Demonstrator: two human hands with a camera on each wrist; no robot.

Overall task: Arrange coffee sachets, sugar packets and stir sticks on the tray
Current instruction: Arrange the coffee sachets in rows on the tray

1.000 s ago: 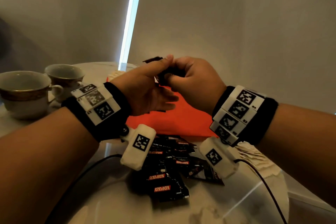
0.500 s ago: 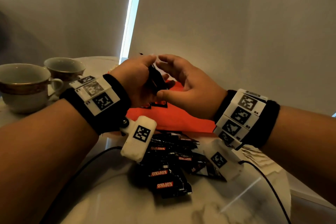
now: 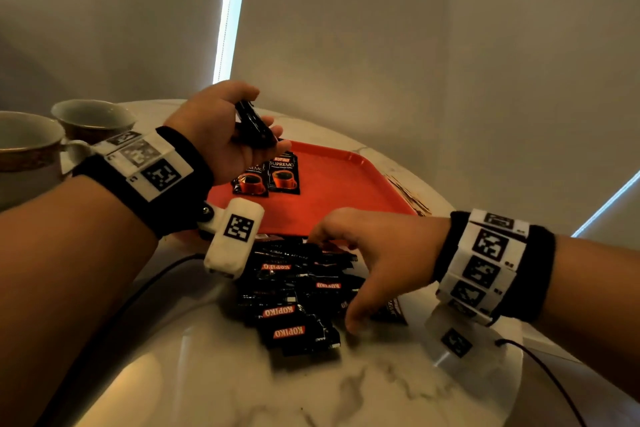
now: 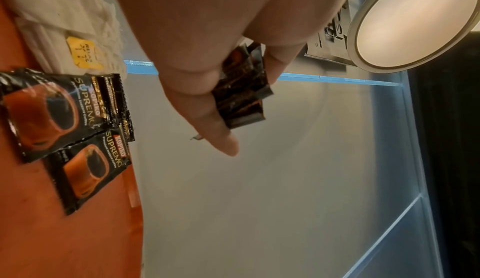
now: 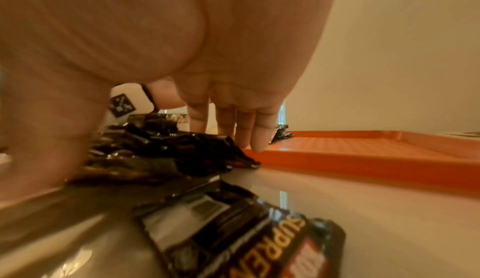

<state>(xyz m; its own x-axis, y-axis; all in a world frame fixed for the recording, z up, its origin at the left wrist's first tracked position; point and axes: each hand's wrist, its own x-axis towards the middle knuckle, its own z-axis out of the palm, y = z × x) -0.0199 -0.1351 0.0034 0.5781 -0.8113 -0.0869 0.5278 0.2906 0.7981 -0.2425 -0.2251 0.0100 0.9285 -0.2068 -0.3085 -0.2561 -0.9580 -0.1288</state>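
My left hand (image 3: 239,128) is raised over the orange tray's (image 3: 332,191) far left corner and grips a small bundle of black coffee sachets (image 3: 251,125), seen between thumb and fingers (image 4: 241,89). Two Kopiko Supremo sachets (image 3: 284,173) lie flat on the tray side by side (image 4: 78,138). My right hand (image 3: 360,267) reaches down with spread, straight fingers onto the loose pile of black sachets (image 3: 294,295) on the marble table in front of the tray; its fingertips (image 5: 257,138) touch the pile's far side, and it holds nothing.
Two gold-rimmed cups (image 3: 31,146) stand at the left. White paper packets (image 4: 64,25) lie beyond the tray; a bundle of sticks (image 3: 405,191) lies to its right. A sachet (image 5: 246,231) lies under my right wrist. Cables trail over the table's near edge.
My hands have parted. The right hand dropped from the bundle to the sachet pile on the table, while the left stayed up holding the bundle. The tray's sachets are now uncovered.
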